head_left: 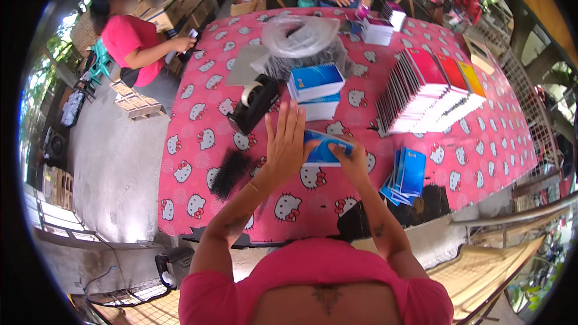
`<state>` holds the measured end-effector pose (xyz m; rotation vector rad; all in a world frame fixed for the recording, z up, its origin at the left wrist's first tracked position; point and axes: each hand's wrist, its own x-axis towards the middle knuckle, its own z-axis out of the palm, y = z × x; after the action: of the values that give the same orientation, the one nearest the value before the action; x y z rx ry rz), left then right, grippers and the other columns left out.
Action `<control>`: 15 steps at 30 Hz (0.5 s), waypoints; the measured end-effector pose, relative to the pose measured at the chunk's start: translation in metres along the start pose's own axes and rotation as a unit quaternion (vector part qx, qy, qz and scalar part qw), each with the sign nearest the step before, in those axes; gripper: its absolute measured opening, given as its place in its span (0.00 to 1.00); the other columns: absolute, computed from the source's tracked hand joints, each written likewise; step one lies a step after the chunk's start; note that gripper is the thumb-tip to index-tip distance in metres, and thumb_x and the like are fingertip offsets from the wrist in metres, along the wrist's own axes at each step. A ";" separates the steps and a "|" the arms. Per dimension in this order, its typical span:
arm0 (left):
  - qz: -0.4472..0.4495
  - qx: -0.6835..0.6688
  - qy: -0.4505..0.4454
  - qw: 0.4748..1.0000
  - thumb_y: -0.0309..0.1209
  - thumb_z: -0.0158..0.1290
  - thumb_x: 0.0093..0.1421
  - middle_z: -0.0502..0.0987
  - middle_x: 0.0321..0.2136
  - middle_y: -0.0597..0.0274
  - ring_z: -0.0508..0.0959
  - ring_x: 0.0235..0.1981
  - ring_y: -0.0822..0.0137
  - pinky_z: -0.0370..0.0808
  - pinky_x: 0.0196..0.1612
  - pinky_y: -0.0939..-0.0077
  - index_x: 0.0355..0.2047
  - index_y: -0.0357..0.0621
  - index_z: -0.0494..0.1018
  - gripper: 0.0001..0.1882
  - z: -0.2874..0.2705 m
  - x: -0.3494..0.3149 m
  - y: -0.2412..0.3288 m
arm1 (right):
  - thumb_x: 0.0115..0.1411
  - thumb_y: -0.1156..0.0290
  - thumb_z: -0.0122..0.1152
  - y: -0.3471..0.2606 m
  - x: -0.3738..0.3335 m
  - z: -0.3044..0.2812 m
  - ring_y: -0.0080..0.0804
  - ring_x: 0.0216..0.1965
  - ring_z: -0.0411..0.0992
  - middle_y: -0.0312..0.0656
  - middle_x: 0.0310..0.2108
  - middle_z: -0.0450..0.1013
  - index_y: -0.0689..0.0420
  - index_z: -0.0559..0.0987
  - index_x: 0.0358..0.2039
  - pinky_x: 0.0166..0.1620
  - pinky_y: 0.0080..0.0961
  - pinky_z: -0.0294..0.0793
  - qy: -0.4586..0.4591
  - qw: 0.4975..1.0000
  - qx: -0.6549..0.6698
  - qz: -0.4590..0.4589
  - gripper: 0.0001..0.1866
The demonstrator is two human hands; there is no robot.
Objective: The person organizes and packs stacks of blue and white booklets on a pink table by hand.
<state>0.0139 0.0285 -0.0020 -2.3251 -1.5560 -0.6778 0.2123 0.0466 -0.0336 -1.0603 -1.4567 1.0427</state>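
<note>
My left hand (pixel 285 141) is raised with fingers spread, its palm against the left end of a small blue box (pixel 322 149) on the pink patterned table (pixel 198 162). My right hand (pixel 351 157) grips the right end of that same box. Just beyond it stands a stack of blue-and-white boxes (pixel 316 89). A fan of flat blue cartons (pixel 407 176) lies to the right of my right hand.
A black tape dispenser (pixel 254 102) stands left of the stack, a black comb-like strip (pixel 230 173) nearer the edge. Rows of red, orange and white flat cartons (pixel 430 87) fill the right side. A clear plastic bag (pixel 300 39) lies farther back. Two people in pink work at the left and far sides.
</note>
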 end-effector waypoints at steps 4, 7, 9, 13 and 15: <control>0.023 0.014 -0.034 0.999 0.58 0.44 0.63 0.56 0.67 0.42 0.54 0.70 0.46 0.44 0.66 0.34 0.65 0.32 0.56 0.44 -0.007 -0.008 0.014 | 0.59 0.69 0.66 -0.018 -0.009 -0.010 0.19 0.33 0.72 0.33 0.31 0.77 0.64 0.79 0.45 0.37 0.20 0.72 0.007 0.999 -0.008 0.037 0.16; 0.004 -0.012 -0.001 1.000 0.61 0.39 0.65 0.56 0.66 0.38 0.54 0.69 0.43 0.44 0.65 0.32 0.64 0.29 0.57 0.45 -0.020 0.014 0.019 | 0.59 0.68 0.67 -0.020 -0.017 -0.003 0.18 0.32 0.71 0.33 0.31 0.77 0.64 0.79 0.45 0.36 0.19 0.71 -0.003 0.996 0.043 0.073 0.17; -0.015 -0.017 -0.009 1.000 0.61 0.37 0.65 0.55 0.66 0.37 0.54 0.69 0.43 0.44 0.65 0.33 0.64 0.27 0.56 0.46 -0.019 0.016 0.024 | 0.58 0.68 0.67 -0.021 -0.018 0.006 0.16 0.32 0.71 0.33 0.31 0.76 0.63 0.79 0.45 0.35 0.17 0.71 0.020 0.996 0.068 0.055 0.17; -0.002 -0.041 -0.007 0.999 0.60 0.38 0.65 0.54 0.67 0.35 0.53 0.69 0.42 0.45 0.65 0.31 0.65 0.27 0.54 0.46 -0.013 -0.015 0.034 | 0.59 0.69 0.67 -0.043 -0.016 0.001 0.15 0.31 0.71 0.32 0.31 0.76 0.62 0.79 0.43 0.34 0.15 0.70 0.056 0.988 0.128 0.071 0.15; -0.014 -0.032 0.019 0.999 0.59 0.39 0.65 0.54 0.67 0.37 0.53 0.70 0.43 0.45 0.65 0.32 0.65 0.28 0.54 0.45 -0.014 -0.003 0.029 | 0.59 0.69 0.67 -0.039 -0.017 -0.002 0.16 0.31 0.71 0.32 0.31 0.76 0.62 0.79 0.43 0.34 0.15 0.70 0.000 0.993 0.101 0.063 0.14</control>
<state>0.0367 0.0083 0.0095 -2.3251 -1.5747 -0.7847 0.2124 0.0207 0.0000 -1.0159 -1.2672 1.2529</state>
